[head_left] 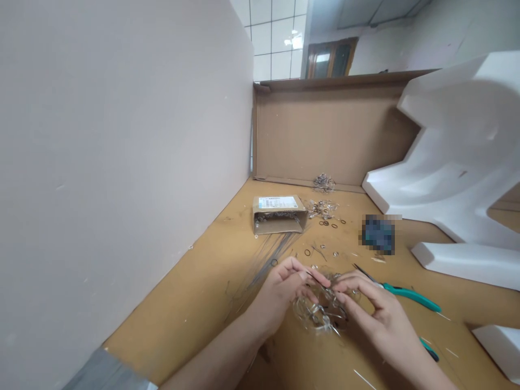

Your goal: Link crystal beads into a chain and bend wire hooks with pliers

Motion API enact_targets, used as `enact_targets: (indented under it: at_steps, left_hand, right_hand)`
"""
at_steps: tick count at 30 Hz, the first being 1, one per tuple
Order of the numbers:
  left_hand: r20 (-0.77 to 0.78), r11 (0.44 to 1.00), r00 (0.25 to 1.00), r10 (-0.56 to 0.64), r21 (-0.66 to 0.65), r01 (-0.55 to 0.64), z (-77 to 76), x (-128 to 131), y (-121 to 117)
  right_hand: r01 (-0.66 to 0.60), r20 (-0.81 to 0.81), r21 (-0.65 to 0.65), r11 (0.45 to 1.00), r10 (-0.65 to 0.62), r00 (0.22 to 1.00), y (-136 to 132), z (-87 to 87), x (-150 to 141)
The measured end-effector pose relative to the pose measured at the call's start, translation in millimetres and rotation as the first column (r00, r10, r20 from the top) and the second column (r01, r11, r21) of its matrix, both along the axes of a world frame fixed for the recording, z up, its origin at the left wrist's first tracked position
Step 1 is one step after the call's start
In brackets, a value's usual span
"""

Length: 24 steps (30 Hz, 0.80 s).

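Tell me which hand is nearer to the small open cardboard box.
Left. Your left hand is this side of the box; your right hand is farther off, to the right.

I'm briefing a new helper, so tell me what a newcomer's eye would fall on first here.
Probably the left hand and right hand, fingertips close together at a tangle of clear loops, low in the centre. Next, likely the big white moulded piece on the right, then the bright teal handle beside the right hand.

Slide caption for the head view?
Left hand and right hand handling clear looped pieces, with teal-handled pliers and open cardboard box nearby.
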<state>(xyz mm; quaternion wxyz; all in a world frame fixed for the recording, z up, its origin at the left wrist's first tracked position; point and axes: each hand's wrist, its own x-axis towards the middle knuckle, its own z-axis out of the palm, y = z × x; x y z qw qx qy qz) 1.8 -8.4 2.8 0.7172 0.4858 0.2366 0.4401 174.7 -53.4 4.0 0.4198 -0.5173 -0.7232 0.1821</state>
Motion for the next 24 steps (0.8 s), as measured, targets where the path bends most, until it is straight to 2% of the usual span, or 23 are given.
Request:
enact_targets:
  at_steps: [2, 5, 8, 11, 13, 15, 17, 20, 22, 24]
  left_hand:
    - [-0.008, 0.999, 0.999, -0.039, 0.028, 0.040, -1.2, -0.2, 0.0]
    - [-0.108, 0.994, 0.994, 0.024, 0.108, -0.012, -3.6, -2.7, 4.7]
    - [-0.208, 0.986, 0.975, 0.082, 0.162, -0.049, -5.6, -6.7, 11.5]
    - [-0.251, 0.987, 0.966, 0.061, 0.160, -0.020, -5.6, -9.2, 13.2]
    - [-0.310, 0.981, 0.950, 0.027, 0.191, 0.034, -3.8, -9.0, 9.6]
    - [-0.388, 0.960, 0.920, 0.047, 0.272, 0.065, -0.7, -7.2, 3.1]
    - [-0.444, 0.914, 0.886, 0.134, 0.400, 0.062, 2.7, -4.6, -4.0]
    - [-0.426, 0.825, 0.877, 0.221, 0.561, 0.065, 6.6, -1.4, -11.3]
    - [-0.407, 0.842, 0.899, 0.159, 0.531, 0.091, 7.1, -0.6, -12.9]
    - [-0.402, 0.908, 0.915, 0.033, 0.394, 0.140, 6.2, -0.7, -12.8]
  right_hand:
    - [0.010, -0.016, -0.061, 0.998, -0.011, 1.000, -0.5, 0.9, -2.2]
    - [0.094, -0.111, -0.116, 0.989, -0.107, 0.988, 2.3, -1.6, 3.5]
    - [0.219, -0.261, -0.202, 0.955, -0.268, 0.927, 9.1, -6.5, 19.3]
    - [0.229, -0.397, -0.301, 0.926, -0.340, 0.853, 13.5, -8.2, 30.1]
    - [0.188, -0.421, -0.313, 0.931, -0.314, 0.851, 11.9, -6.0, 27.1]
    - [0.140, -0.359, -0.290, 0.947, -0.243, 0.901, 6.8, -1.8, 16.5]
    - [0.095, -0.255, -0.236, 0.967, -0.156, 0.954, 0.6, 2.7, 3.2]
    - [0.048, -0.173, -0.130, 0.990, -0.070, 0.982, -5.3, 7.0, -10.7]
    - [0.046, -0.194, -0.101, 0.994, -0.065, 0.979, -5.6, 7.2, -13.4]
    - [0.037, -0.265, -0.147, 0.988, -0.076, 0.961, -4.3, 5.5, -12.9]
